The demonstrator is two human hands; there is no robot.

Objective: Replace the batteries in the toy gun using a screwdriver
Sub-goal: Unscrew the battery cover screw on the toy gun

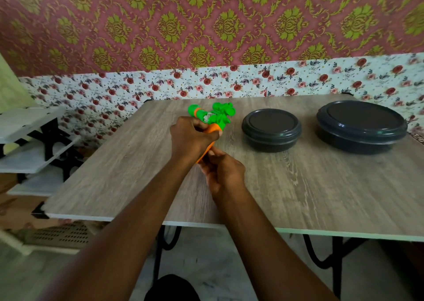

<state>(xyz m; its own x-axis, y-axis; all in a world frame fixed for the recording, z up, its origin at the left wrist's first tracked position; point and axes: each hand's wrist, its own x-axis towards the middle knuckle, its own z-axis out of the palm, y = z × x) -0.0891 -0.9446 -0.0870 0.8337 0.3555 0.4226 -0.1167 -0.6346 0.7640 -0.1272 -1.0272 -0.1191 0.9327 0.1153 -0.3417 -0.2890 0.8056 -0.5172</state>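
A green and orange toy gun (212, 117) is held above the middle of the wooden table (298, 186). My left hand (191, 137) wraps around its body from the left. My right hand (221, 171) pinches the lower end of the orange grip. The green barrel points up and to the left. The frame is blurred. No screwdriver and no batteries are in view.
Two dark round lidded containers stand on the table's right half: a smaller one (271, 128) and a larger one (361, 126). A white shelf rack with black brackets (32, 144) stands to the left of the table. The papered wall is right behind it.
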